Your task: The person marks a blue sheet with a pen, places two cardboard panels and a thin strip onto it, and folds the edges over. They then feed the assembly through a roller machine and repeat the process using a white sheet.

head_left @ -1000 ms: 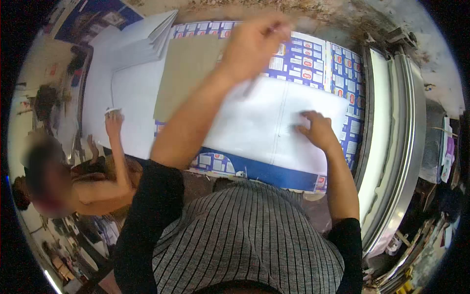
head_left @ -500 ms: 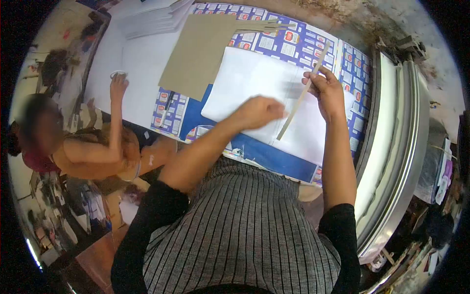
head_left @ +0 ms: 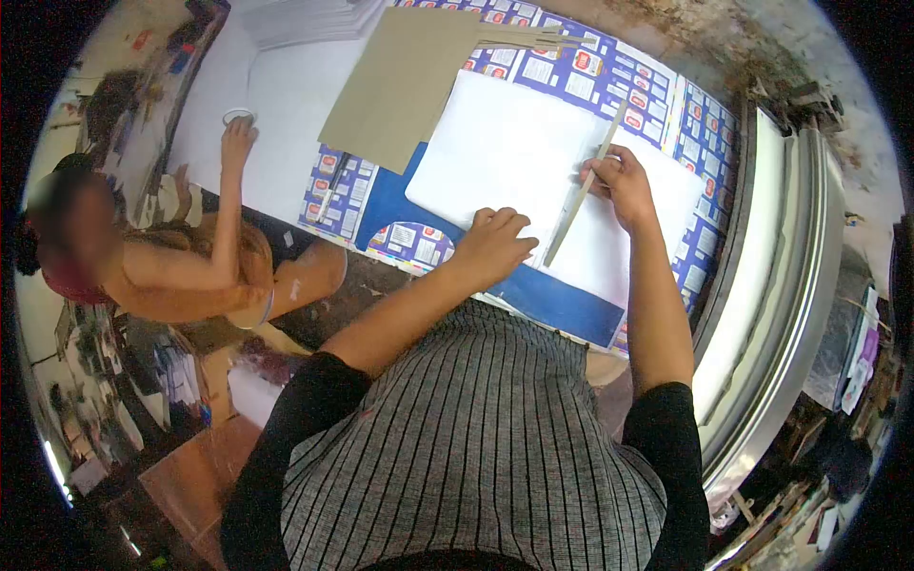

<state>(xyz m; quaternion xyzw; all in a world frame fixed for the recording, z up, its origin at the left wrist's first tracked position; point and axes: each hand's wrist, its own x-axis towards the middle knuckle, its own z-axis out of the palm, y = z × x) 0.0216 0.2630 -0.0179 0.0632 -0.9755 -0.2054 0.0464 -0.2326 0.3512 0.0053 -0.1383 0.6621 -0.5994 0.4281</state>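
My right hand [head_left: 624, 190] pinches a long thin cardboard strip [head_left: 569, 226] near its middle. The strip slants along the gap between two white paper panels, its lower end close to the near edge. My left hand [head_left: 490, 249] rests with fingers apart and bent on the lower edge of the left white panel [head_left: 505, 143]. The right white panel [head_left: 600, 252] lies partly under my right hand and forearm. Both panels lie over a blue sheet [head_left: 562, 300] whose border shows on the near side.
A grey-brown board [head_left: 405, 86] lies left of the panels, with several loose strips [head_left: 533, 36] beyond it. Purple printed sheets [head_left: 581, 76] cover the table. A stack of white paper [head_left: 309, 24] sits far left. Another person's hand [head_left: 238, 141] touches a white ring-shaped object. A metal roller-like machine [head_left: 776, 324] borders the right.
My left hand has come down onto the near edge of the left panel. My right hand has lowered the strip toward the gap between the panels.
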